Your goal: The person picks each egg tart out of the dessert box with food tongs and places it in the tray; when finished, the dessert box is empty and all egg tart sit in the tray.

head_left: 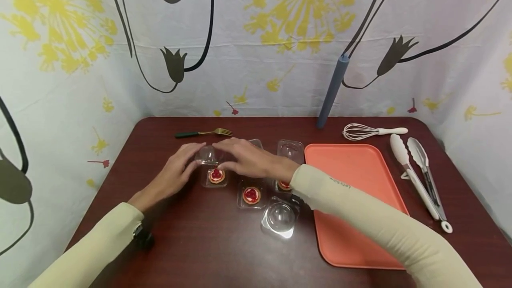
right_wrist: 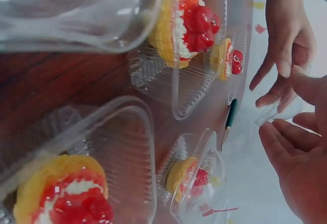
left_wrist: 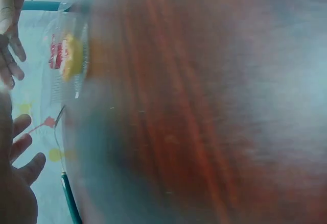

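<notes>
Both hands reach to the far middle of the table, fingertips facing each other across a clear plastic lid (head_left: 209, 154). My left hand (head_left: 176, 168) holds the lid's left side between thumb and fingers. On its right side, the right hand (head_left: 246, 158) pinches the edge, which shows as a clear strip (right_wrist: 278, 113) between the hands in the right wrist view. Just in front sits a fruit tart (head_left: 216, 175) with a red topping, in a clear tray. Two more tarts stand to the right: one tart (head_left: 251, 195) fully visible, another tart (head_left: 284, 185) partly behind the right forearm.
Another domed lid (head_left: 281, 218) lies nearer me, and a clear lid (head_left: 290, 149) stands behind the right wrist. An orange tray (head_left: 340, 159) lies under the right sleeve. Along the back are a green-handled fork (head_left: 204, 133) and a whisk (head_left: 374, 131); tongs (head_left: 420, 177) lie far right.
</notes>
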Tool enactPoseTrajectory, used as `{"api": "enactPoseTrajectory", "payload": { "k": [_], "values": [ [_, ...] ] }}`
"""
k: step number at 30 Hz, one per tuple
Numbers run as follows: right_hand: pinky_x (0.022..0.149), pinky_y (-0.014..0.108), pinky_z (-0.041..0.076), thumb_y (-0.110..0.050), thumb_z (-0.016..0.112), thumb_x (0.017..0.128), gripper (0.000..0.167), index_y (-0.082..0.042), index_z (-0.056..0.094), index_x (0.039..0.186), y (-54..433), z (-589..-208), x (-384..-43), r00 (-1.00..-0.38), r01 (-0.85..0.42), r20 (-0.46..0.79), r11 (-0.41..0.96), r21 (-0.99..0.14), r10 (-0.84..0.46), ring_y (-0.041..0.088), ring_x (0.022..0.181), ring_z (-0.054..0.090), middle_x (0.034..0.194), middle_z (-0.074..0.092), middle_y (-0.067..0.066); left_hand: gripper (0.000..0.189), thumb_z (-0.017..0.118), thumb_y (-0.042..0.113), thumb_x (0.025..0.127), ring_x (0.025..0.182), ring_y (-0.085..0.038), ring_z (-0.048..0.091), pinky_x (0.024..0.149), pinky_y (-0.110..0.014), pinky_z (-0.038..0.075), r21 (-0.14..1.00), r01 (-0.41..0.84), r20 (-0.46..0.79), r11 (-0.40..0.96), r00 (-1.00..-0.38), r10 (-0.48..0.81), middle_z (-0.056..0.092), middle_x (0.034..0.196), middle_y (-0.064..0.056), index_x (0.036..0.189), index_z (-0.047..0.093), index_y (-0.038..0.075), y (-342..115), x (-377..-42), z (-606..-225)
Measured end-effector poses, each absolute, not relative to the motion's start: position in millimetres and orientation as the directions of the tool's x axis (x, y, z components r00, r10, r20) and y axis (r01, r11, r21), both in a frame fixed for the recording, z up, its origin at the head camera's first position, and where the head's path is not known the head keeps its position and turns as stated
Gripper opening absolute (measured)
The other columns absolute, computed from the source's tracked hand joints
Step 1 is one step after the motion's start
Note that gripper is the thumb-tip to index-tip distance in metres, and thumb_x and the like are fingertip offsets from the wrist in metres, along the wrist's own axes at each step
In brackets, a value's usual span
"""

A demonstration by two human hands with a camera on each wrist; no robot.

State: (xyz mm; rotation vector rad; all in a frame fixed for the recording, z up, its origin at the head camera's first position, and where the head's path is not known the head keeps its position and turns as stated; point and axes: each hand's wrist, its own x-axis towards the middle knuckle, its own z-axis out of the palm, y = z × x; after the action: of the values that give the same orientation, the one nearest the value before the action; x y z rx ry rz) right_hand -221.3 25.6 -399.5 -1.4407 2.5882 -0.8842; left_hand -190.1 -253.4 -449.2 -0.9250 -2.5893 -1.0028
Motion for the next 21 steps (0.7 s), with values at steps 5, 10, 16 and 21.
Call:
{"api": "enactPoseTrajectory", "payload": {
  "k": [5,10,16,21],
  "values": [
    [0.124,0.036,0.042,-0.023,0.076,0.107,0.059,0.007,0.058,0.154,26,-396,-226,-0.555,-0.781,0.284,0.373,-0.5,-0.782,0.034,0.147,0.058,0.155,0.061,0.022,0.04,0.06,-0.007,0.109,0.127,-0.037,0.066,0.102,-0.058,0.053,0.5,0.646,0.49,0.576,-0.76,0.427,0.071,0.137,-0.019,0.148,0.066,-0.002,-250,-201,-444],
    [0.118,0.035,0.049,-0.026,0.072,0.109,0.054,0.003,0.061,0.153,24,-394,-230,-0.586,-0.775,0.311,0.405,-0.486,-0.748,0.029,0.141,0.063,0.151,0.066,0.018,0.037,0.058,-0.003,0.111,0.124,-0.038,0.069,0.099,-0.06,0.057,0.526,0.603,0.465,0.599,-0.794,0.391,0.072,0.138,-0.021,0.147,0.067,-0.002,-249,-208,-441],
    [0.104,0.031,0.059,-0.022,0.07,0.111,0.035,-0.001,0.076,0.138,20,-397,-237,-0.624,-0.762,0.359,0.44,-0.474,-0.694,0.022,0.119,0.077,0.132,0.078,0.012,0.031,0.058,0.004,0.114,0.12,-0.041,0.071,0.098,-0.062,0.057,0.575,0.525,0.43,0.628,-0.847,0.313,0.074,0.131,-0.024,0.14,0.072,-0.003,-247,-212,-441],
    [0.087,0.028,0.061,-0.017,0.069,0.111,0.022,-0.003,0.083,0.122,17,-401,-245,-0.659,-0.736,0.379,0.452,-0.504,-0.65,0.016,0.094,0.078,0.112,0.083,0.009,0.03,0.057,0.01,0.116,0.107,-0.035,0.073,0.09,-0.052,0.057,0.608,0.466,0.408,0.643,-0.878,0.251,0.076,0.125,-0.021,0.137,0.074,-0.002,-242,-211,-441]
  ]
}}
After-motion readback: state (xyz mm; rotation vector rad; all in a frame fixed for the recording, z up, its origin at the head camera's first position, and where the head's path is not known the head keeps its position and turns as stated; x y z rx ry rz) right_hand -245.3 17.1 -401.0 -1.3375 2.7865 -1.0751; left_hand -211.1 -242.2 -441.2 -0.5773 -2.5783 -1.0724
